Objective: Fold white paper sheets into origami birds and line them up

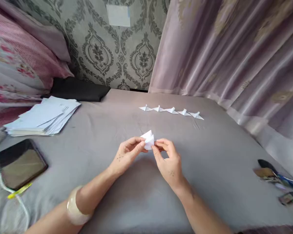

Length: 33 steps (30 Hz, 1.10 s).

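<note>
A small piece of folded white paper is held up above the cloth-covered surface, with layered flaps and a pointed top. My left hand pinches its left side between thumb and fingers. On the other side, my right hand grips the right edge with thumb and fingertips. Parts of the lower folds are hidden behind the fingers. Farther back, several folded white paper figures with spread points stand in a slanting row, their tips close together or touching.
To the left lie a stack of white paper sheets, a dark folded cloth, a tablet or phone and a white cable. A blurred bunch of small items is at right. Curtains border the grey cloth.
</note>
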Each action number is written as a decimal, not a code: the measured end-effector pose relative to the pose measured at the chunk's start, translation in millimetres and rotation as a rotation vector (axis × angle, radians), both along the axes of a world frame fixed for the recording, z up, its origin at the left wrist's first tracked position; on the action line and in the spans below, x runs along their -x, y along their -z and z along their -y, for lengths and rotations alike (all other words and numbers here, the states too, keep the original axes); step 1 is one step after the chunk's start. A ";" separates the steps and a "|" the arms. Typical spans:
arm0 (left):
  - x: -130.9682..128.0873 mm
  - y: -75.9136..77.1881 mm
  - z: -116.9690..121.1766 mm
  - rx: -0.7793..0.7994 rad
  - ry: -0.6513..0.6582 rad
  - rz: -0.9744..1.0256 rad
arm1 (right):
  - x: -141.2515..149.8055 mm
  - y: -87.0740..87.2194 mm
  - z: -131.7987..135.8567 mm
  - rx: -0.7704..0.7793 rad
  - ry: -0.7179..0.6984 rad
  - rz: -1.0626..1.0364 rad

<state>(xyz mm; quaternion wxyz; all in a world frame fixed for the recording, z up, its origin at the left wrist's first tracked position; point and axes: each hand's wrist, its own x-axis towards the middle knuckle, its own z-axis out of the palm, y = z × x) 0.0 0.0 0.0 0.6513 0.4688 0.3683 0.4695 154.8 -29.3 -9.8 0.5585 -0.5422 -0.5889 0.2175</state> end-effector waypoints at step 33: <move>5.3 5.1 2.6 -0.430 -0.207 -0.056 | -12.4 -8.3 2.0 0.133 -0.245 -0.236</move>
